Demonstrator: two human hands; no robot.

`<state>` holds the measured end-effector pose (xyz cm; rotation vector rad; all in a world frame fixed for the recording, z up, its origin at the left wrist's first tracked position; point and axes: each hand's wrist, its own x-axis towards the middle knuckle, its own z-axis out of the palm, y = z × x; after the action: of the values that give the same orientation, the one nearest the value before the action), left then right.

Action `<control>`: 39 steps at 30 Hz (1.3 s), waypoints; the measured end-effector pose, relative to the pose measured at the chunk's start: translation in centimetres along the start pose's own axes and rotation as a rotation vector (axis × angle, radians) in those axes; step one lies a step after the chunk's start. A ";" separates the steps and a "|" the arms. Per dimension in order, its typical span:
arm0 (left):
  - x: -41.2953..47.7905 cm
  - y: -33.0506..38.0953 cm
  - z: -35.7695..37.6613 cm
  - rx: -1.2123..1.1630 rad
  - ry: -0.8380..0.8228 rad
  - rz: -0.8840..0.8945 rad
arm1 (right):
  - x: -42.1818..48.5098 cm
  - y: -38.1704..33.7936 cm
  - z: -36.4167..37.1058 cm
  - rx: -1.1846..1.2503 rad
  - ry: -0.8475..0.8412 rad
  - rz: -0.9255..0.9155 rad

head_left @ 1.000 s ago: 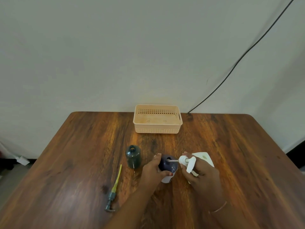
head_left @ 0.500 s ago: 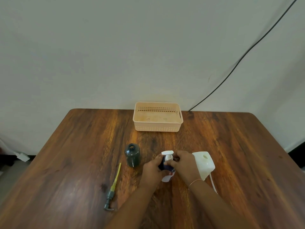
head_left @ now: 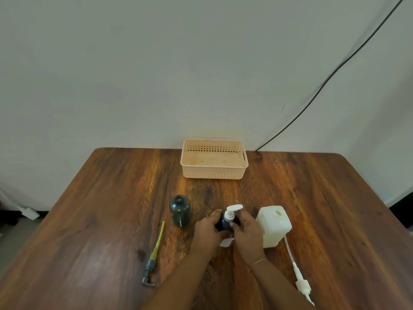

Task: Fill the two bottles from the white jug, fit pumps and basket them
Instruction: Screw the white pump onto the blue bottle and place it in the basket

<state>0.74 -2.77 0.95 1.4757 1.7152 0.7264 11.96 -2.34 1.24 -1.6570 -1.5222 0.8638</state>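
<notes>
A dark blue bottle (head_left: 224, 223) stands mid-table, gripped on its left side by my left hand (head_left: 206, 231). A white pump (head_left: 232, 211) sits in its neck, and my right hand (head_left: 247, 233) wraps the collar of that pump. To the left stands a dark green bottle (head_left: 179, 210), open-necked and upright. Its grey pump with a yellow tube (head_left: 153, 256) lies flat on the table, front left. The white jug (head_left: 274, 224) stands just right of my right hand, its mouth open. A peach basket (head_left: 214, 158) sits at the table's far edge and holds no bottles.
A second white pump with a long tube (head_left: 299, 274) lies on the wooden table (head_left: 324, 209) to the right of my right forearm. A black cable (head_left: 330, 77) runs down the wall behind the basket.
The white pump went from being held sideways beside the blue bottle into its neck. My right hand now sits around the pump's collar. The jug and the spare pump came into view.
</notes>
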 end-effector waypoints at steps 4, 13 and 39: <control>0.0 0.0 0.0 -0.010 -0.005 -0.016 | 1.3 0.1 -1.3 0.095 0.083 0.043; -0.2 0.2 -0.2 -0.033 0.013 0.042 | 1.4 -0.9 0.1 0.024 0.015 0.021; 4.7 2.8 -2.7 -0.182 0.051 -0.068 | 6.3 -3.1 -1.5 0.032 -0.111 0.083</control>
<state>-0.20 2.52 3.97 1.2789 1.6803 0.8660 12.18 4.02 4.62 -1.6841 -1.5140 1.0344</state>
